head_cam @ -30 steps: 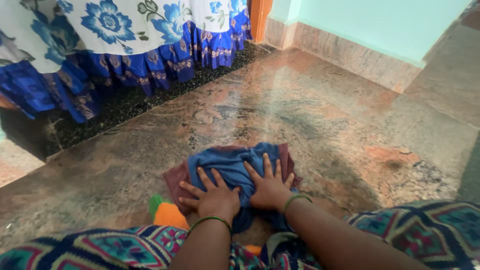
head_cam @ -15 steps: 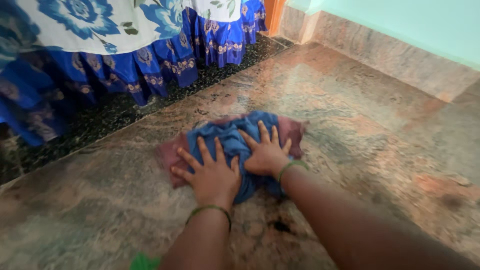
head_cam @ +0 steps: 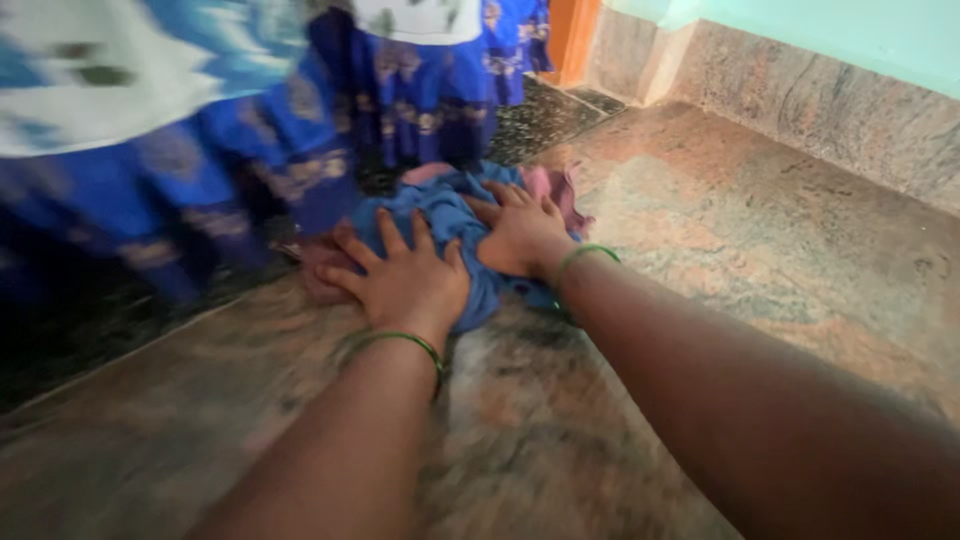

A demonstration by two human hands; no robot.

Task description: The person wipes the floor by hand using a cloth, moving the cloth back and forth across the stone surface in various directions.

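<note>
Cloth [head_cam: 452, 215], blue over maroon, lies bunched on the stone floor [head_cam: 760, 250] directly beneath my palms. My left hand [head_cam: 405, 280] and right hand [head_cam: 520, 235] both press it flat, fingers spread wide, gripping nothing. I judge a wiping stroke at full reach; next calls for drawing back. Blue floral bedcover [head_cam: 150, 110] hangs just beyond my fingertips; green wall [head_cam: 850, 40] right.

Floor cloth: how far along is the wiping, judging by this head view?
Done: the stone floor nearest the camera has a dark, damp-looking patch just behind the cloth. In hand: the left hand and right hand press flat on the bunched blue and maroon cloth, at the floor's dark border beside the blue floral fabric. Left: the floor to the right, toward the wall skirting, looks paler and dry.
</note>
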